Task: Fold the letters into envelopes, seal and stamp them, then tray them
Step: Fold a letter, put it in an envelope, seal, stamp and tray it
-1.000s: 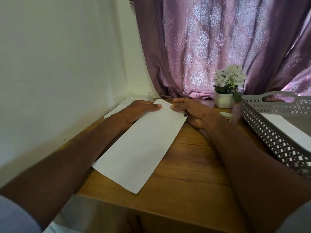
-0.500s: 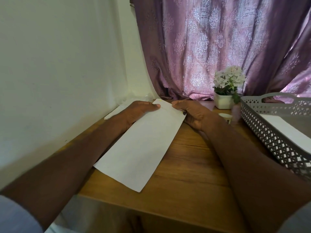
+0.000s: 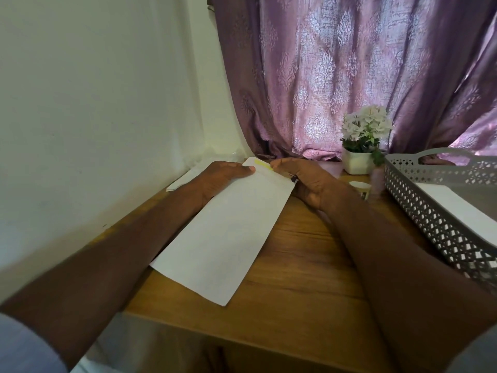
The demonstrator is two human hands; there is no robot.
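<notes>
The white envelope (image 3: 228, 232) lies flat on the wooden bench (image 3: 301, 265), between my two hands. My left hand (image 3: 223, 176) rests on its far left corner, with the thumb pressing down. My right hand (image 3: 304, 179) pinches the far edge, just beside a yellow strip (image 3: 262, 163). To the right of my right hand stands the grey tray (image 3: 430, 211), and a white envelope lies in it.

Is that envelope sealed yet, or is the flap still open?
Open, it seems: a yellow strip shows at the far end of the envelope, between the left hand and right hand.
</notes>
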